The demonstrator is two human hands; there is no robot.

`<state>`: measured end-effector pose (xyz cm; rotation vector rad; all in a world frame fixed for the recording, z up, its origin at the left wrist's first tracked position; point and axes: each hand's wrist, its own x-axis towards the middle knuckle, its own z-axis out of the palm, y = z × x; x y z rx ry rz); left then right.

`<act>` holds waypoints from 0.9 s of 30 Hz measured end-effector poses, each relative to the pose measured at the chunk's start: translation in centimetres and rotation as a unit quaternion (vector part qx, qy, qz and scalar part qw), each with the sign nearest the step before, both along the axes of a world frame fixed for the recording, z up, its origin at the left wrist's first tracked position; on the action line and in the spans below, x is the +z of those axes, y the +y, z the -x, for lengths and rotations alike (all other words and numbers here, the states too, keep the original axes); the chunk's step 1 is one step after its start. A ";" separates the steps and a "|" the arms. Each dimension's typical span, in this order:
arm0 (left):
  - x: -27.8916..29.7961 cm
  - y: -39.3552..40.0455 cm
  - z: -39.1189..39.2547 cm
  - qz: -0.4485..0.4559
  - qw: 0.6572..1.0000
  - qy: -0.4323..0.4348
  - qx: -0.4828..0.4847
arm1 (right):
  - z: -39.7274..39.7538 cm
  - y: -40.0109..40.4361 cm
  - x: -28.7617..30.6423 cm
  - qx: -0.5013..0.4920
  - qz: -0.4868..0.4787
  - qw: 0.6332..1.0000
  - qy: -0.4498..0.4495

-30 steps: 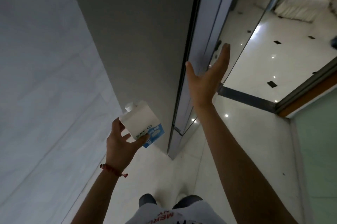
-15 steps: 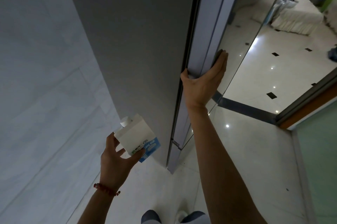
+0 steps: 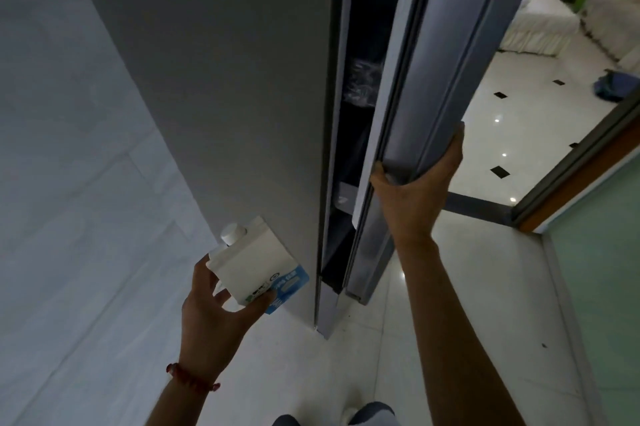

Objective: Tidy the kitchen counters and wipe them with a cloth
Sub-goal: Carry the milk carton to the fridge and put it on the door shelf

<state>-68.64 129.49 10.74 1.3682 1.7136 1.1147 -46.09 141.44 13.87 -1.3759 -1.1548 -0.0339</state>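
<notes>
The fridge door (image 3: 446, 54) edge is gripped by the right hand (image 3: 414, 197), and a narrow gap is shown. A milk carton (image 3: 254, 264) is clasped in the left hand (image 3: 214, 314), just beside the fridge; it could be dropped if tilted further.

Home (fridge (image 3: 242, 79), tiled floor (image 3: 485, 287))

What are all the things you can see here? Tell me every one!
carton: one, white with blue bottom, held low beside the fridge
cap: one, white, on the carton's top
fridge: one, grey, middle
fridge door: one, grey, partly open
floor: white with black diamonds, right
sofa: one, white, far right
bracelet: one, red, left wrist
left hand: holds the carton
right hand: grips the door's edge
</notes>
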 end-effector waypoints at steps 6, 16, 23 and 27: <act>0.8 3.4 -4.4 -0.073 0.988 -0.041 -0.130 | -7.1 -4.6 -0.2 -0.074 -0.008 0.994 -0.083; 5.9 8.7 -14.6 -0.178 0.941 -0.056 -0.281 | -16.5 -6.6 2.5 -0.247 -0.063 0.931 -0.261; 10.5 14.2 -22.1 -0.229 0.913 -0.155 -0.300 | -26.7 -4.5 3.9 -0.267 -0.065 0.952 -0.134; 12.3 18.0 -27.3 -0.267 0.891 -0.205 -0.305 | -32.4 -2.6 4.2 -0.281 -0.092 0.949 -0.110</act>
